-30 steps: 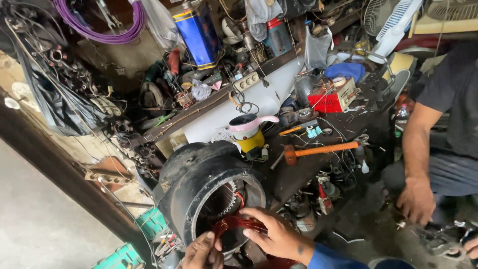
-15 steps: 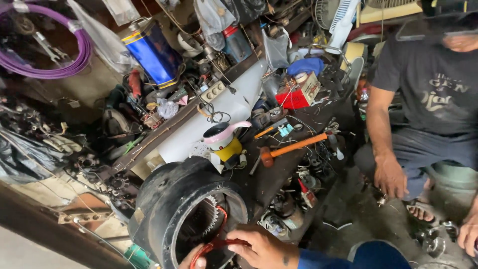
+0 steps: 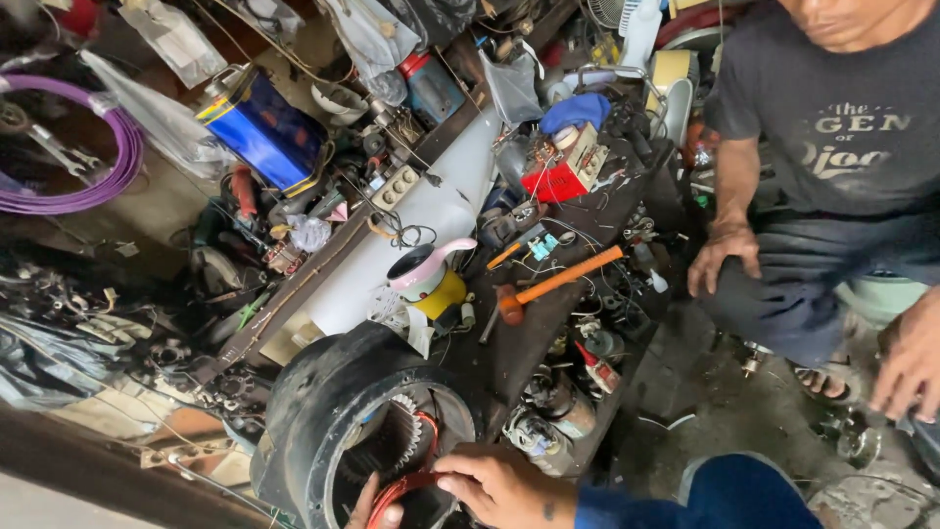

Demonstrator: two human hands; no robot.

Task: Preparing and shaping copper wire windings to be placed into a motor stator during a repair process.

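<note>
A big black motor housing (image 3: 318,397) lies on its side at the lower left, its toothed stator core (image 3: 387,441) showing inside the opening. A loop of red winding wire (image 3: 416,478) runs along the rim of the opening. My right hand (image 3: 499,485), in a blue sleeve, pinches this loop at the lower edge. My left hand (image 3: 377,507) is only partly in view at the frame's bottom, with its fingers closed on the same red loop from the left.
A cluttered dark workbench (image 3: 529,343) holds an orange-handled hammer (image 3: 563,277), a pink and yellow jug (image 3: 426,276) and a red box (image 3: 563,178). A blue can (image 3: 264,127) and a purple hose coil (image 3: 103,176) lie behind. A person in a dark shirt (image 3: 832,137) sits right.
The view has swung right, so the seated person fills more of the frame. Both my hands have stayed on the red wire loop at the motor's opening.
</note>
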